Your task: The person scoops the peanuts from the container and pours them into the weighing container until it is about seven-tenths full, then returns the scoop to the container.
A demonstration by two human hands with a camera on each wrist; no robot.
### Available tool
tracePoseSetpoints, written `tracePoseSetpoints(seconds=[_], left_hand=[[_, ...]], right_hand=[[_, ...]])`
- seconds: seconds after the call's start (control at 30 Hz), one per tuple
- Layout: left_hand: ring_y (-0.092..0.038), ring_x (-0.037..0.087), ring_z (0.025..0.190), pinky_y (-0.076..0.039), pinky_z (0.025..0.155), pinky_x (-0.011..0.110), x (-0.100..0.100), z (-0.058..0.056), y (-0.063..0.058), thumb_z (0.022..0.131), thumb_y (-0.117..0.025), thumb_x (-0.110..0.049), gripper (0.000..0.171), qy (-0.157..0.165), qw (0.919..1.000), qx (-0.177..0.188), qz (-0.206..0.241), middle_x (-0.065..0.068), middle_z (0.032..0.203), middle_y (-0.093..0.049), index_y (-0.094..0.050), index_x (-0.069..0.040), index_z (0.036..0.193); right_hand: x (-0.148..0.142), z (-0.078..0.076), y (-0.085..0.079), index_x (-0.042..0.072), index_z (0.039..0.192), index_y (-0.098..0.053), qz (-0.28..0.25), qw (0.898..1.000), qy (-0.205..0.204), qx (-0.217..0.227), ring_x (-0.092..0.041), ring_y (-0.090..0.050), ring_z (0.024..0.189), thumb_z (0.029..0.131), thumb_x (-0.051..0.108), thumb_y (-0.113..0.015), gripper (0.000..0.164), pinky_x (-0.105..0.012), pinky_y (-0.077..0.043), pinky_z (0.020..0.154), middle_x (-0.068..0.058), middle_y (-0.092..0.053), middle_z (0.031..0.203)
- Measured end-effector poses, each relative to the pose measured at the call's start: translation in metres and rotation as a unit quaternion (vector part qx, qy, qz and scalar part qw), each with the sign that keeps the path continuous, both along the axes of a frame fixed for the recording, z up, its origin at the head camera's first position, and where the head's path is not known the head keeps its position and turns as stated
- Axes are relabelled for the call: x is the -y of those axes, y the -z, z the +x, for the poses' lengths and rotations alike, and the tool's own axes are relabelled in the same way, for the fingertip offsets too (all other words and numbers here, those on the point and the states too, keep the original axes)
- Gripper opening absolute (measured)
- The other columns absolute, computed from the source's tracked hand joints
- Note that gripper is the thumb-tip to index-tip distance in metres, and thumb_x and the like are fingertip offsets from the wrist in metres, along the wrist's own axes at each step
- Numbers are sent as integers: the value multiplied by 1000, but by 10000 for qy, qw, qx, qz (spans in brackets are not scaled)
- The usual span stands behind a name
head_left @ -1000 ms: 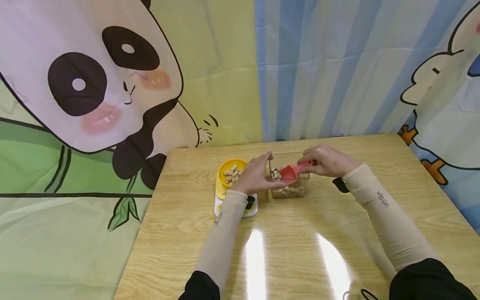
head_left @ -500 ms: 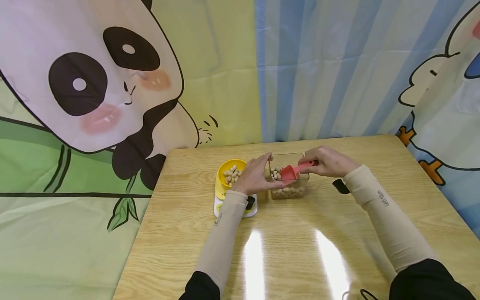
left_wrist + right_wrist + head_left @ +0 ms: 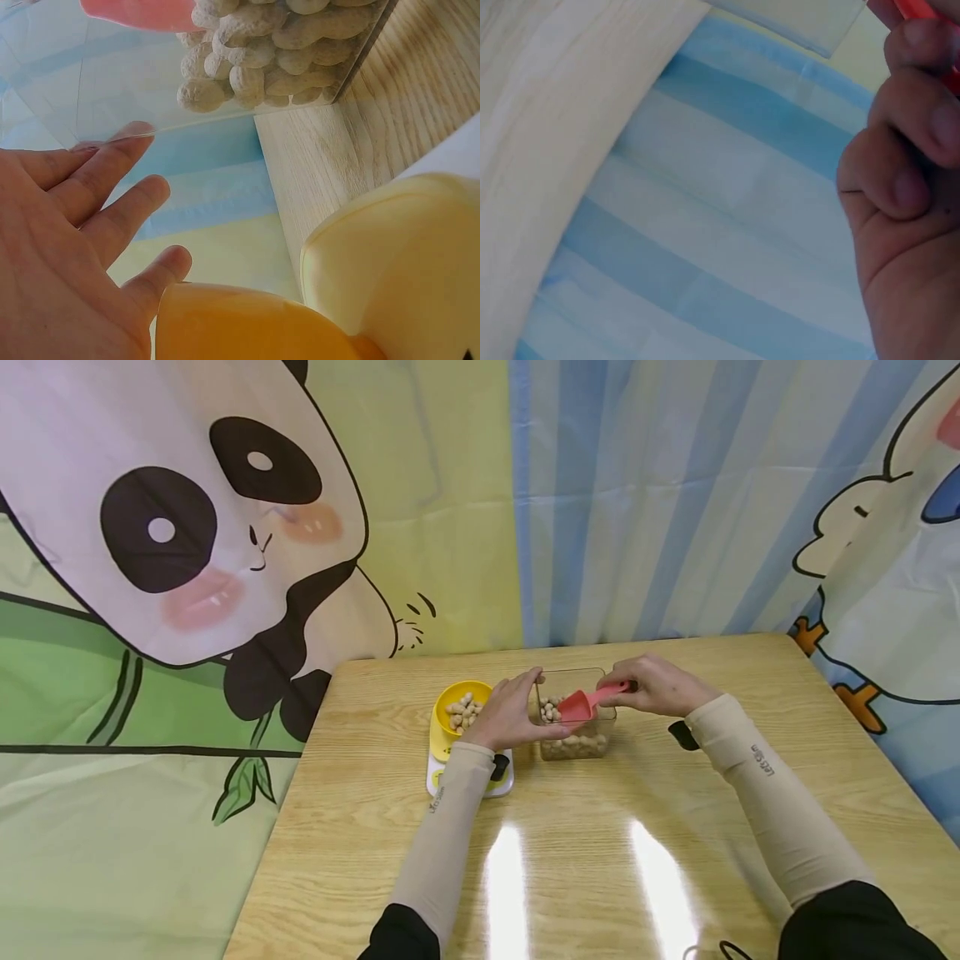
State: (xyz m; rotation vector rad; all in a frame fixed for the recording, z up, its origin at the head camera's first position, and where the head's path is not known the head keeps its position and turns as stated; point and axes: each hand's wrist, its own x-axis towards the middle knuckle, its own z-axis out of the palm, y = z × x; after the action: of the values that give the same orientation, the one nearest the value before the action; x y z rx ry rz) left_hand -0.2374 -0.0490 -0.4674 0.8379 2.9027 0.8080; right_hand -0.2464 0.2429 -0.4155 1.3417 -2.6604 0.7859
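Observation:
A clear container (image 3: 611, 727) partly filled with unshelled peanuts (image 3: 251, 56) stands near the back of the table. My left hand (image 3: 510, 710) spans its left side, thumb across the near wall; in the left wrist view the fingers are extended, two tips at the clear wall. With curled fingers my right hand (image 3: 660, 683) grips the handle of a red scoop (image 3: 577, 707), whose bowl tilts down-left inside the container, by the peanuts. Left of the container, a yellow bowl (image 3: 444, 700) holding peanuts sits on a yellow-and-white scale (image 3: 437, 777), partly hidden by the left hand.
The wooden table (image 3: 570, 877) ends at the back against a panda-print curtain (image 3: 442, 527) and a blue-striped one. A black cable loop (image 3: 731, 950) lies at the near edge. In the left wrist view, the bowl's rim (image 3: 232, 292) is close beside the little finger.
Both hands keep nearly the same place on the container and scoop. The head view has shifted only slightly.

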Motion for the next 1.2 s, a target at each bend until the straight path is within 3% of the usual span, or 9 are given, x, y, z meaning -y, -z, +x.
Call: tracePoseSetpoints(seconds=[0.2, 0.47, 0.73, 1.0, 1.2], left_hand=[[-42, 15, 139, -16, 125, 41, 0, 0, 0, 73, -69, -80, 118, 8, 10000, 2, -31, -6, 151, -46, -21, -20, 163], [-42, 16, 139, -14, 125, 41, 2, -1, 1, 74, -69, -81, 118, 0, 10000, 49, -10, -6, 151, -46, -20, -21, 163], [-40, 15, 141, -14, 125, 41, 2, 0, -1, 73, -67, -82, 119, 20, 10000, 73, 4, -6, 153, -45, -19, -21, 163], [-40, 15, 141, -14, 125, 43, 2, -3, -1, 71, -68, -84, 120, -66, 10000, 15, 50, -6, 152, -46, -21, -22, 163], [-42, 14, 140, -10, 125, 43, 1, -2, 1, 72, -68, -83, 119, -10, 10000, 21, 19, -7, 151, -46, -22, -20, 162]], right_hand=[[3, -1, -6, 13, 107, -79, 245, 9997, -41, 19, -2, -55, 63, 88, 22, -81, 21, -24, -51, 57, 13, -66, 84], [7, 0, -4, 10, 103, -79, 134, 9985, -319, -425, -1, -54, 64, 89, 18, -80, 16, -22, -51, 55, 7, -65, 85], [8, 0, -3, 13, 101, -79, -172, 9992, -364, -38, -2, -46, 56, 88, 15, -81, 13, -23, -44, 49, 10, -65, 75], [4, -1, -2, 14, 103, -80, -401, 9979, -240, 460, -5, -51, 56, 89, 16, -80, 14, -24, -47, 51, 8, -70, 80], [-1, -2, 7, 15, 107, -80, -433, 9973, 80, 589, -6, -54, 56, 91, 22, -78, 17, -25, -49, 52, 10, -73, 89]])
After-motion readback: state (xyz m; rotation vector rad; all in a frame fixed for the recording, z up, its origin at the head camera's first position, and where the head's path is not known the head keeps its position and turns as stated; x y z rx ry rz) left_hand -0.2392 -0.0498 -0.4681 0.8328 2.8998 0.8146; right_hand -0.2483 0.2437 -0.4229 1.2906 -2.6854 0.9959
